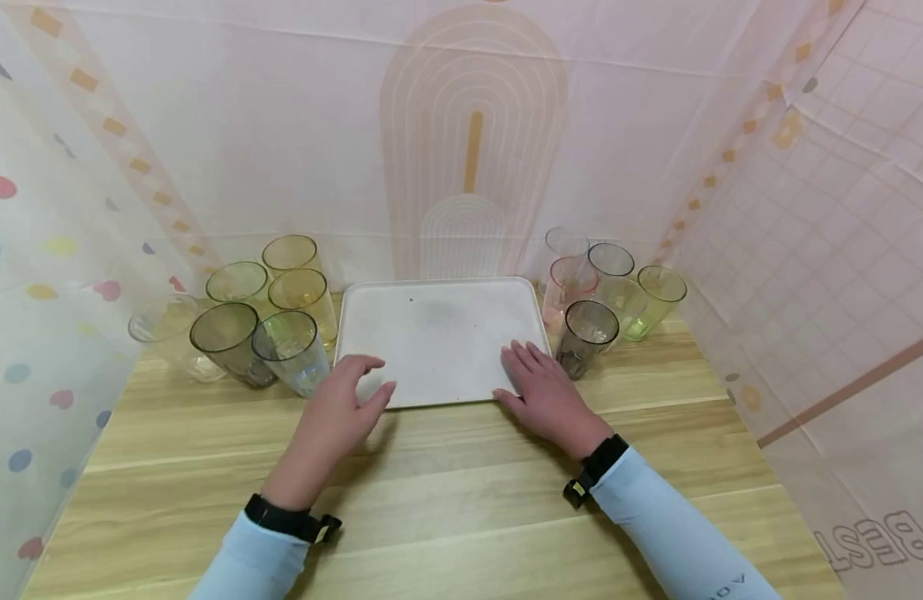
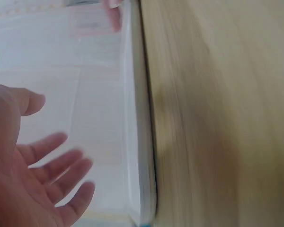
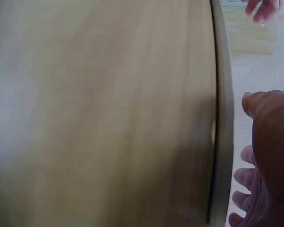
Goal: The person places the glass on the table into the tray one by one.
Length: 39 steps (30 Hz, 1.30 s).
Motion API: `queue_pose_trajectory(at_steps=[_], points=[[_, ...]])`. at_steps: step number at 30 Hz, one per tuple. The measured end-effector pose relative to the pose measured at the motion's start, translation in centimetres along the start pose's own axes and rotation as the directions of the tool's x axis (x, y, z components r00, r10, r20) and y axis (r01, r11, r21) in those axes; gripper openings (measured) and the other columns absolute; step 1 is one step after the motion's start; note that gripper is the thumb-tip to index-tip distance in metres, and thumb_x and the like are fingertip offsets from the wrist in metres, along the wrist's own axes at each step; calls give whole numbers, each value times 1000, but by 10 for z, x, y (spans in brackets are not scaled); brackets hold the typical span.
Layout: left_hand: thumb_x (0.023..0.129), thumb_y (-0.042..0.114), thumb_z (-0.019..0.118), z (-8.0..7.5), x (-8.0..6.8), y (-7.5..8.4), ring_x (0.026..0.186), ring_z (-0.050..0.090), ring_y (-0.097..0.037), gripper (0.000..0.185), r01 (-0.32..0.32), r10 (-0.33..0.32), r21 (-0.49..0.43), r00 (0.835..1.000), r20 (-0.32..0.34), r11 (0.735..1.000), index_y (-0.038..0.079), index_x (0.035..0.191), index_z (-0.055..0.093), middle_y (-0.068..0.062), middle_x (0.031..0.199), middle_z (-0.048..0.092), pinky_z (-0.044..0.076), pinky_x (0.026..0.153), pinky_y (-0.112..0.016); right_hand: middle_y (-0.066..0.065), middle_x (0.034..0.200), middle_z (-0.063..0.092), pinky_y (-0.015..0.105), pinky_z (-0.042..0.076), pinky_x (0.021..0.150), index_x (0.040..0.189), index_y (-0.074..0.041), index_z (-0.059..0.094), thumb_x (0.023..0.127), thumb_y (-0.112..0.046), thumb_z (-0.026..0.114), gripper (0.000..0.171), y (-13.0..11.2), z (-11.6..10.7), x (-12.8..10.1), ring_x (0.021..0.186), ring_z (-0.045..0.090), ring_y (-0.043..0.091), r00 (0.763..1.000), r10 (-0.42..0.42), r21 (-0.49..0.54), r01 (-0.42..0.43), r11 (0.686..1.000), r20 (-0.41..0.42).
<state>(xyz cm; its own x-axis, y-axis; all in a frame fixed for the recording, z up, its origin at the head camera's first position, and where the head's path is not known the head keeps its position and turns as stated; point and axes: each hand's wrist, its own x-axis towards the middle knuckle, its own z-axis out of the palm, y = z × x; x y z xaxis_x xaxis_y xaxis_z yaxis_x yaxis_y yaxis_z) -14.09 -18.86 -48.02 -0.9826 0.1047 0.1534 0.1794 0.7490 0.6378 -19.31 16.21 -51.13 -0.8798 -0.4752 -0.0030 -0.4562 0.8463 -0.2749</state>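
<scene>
A white rectangular tray (image 1: 439,337) lies flat on the wooden table between two groups of drinking glasses. Over its front left corner is my left hand (image 1: 340,412), thumb and fingers spread apart and holding nothing; a clear glass with a dark rim (image 1: 291,354) stands just beyond it. My right hand (image 1: 549,400) is at the tray's front right corner with its fingers extended, near a dark grey glass (image 1: 581,342). Whether its fingertips touch the tray I cannot tell. In the left wrist view, the left fingers (image 2: 68,175) are loosely bent above the tray.
The left group also has amber (image 1: 304,304), green (image 1: 236,287), smoky (image 1: 232,346) and clear (image 1: 165,333) glasses. On the right stand pink (image 1: 562,296), green (image 1: 656,304) and clear ones, close together. A patterned curtain (image 1: 311,125) hangs behind the wooden table (image 1: 446,500).
</scene>
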Motion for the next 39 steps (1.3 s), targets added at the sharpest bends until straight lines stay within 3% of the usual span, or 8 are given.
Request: queue_pose_trajectory(at_steps=[5,9,12,15,19,26,32,39], points=[[112,37,66,-19,-22,-13,127,66,-44,41,75,-76,-44,997,-26,996,4,137,68,-23,136,70,56,103,-65,14,182,25,65,21,134,174,-8,33,116,-52,52,75,1,2,-5,169,17,40,999,12,26,-13,1000,44],[111,31,68,-29,-34,-28,121,67,-42,32,118,-128,-85,983,-132,989,4,128,73,-21,129,73,60,99,-61,13,183,22,63,19,135,174,-9,33,116,-53,50,74,3,5,-3,169,15,39,998,13,22,-14,1000,56],[109,23,71,-32,-40,-38,115,68,-33,24,168,-200,-146,949,-244,975,3,122,73,-15,125,71,62,96,-44,12,183,21,62,19,135,175,-11,33,117,-54,48,74,5,7,-1,170,14,37,998,10,14,-11,1000,55],[106,18,74,-32,-42,-43,115,63,-23,28,204,-275,-223,891,-360,953,-1,125,68,-13,124,65,54,95,-28,11,184,20,63,19,135,175,-12,32,117,-55,47,74,5,8,1,170,14,37,998,9,18,-10,1000,62],[103,21,78,-31,-38,-45,126,54,-25,55,218,-345,-313,830,-439,924,-3,143,51,-16,137,52,48,100,-32,10,184,19,64,19,134,175,-13,31,117,-55,48,74,4,6,2,170,12,36,997,14,33,-17,999,75],[98,23,84,-23,-23,-48,140,40,-29,81,196,-411,-442,783,-467,876,4,159,34,-15,151,38,39,118,-47,8,185,18,61,17,135,176,-15,30,117,-55,46,73,5,8,7,171,12,35,997,21,20,-23,1000,81],[94,23,90,-11,-9,-47,141,39,-19,90,172,-468,-538,741,-482,825,11,162,33,-10,155,38,34,123,-40,10,184,20,63,19,135,175,-13,32,117,-53,48,73,8,10,5,170,13,36,997,23,28,-25,999,77],[92,26,93,4,6,-44,145,38,-17,94,183,-500,-545,695,-517,818,9,161,32,-12,159,36,31,125,-31,9,184,18,64,17,135,176,-14,30,117,-54,48,73,9,8,1,171,11,35,996,33,43,-37,998,82]])
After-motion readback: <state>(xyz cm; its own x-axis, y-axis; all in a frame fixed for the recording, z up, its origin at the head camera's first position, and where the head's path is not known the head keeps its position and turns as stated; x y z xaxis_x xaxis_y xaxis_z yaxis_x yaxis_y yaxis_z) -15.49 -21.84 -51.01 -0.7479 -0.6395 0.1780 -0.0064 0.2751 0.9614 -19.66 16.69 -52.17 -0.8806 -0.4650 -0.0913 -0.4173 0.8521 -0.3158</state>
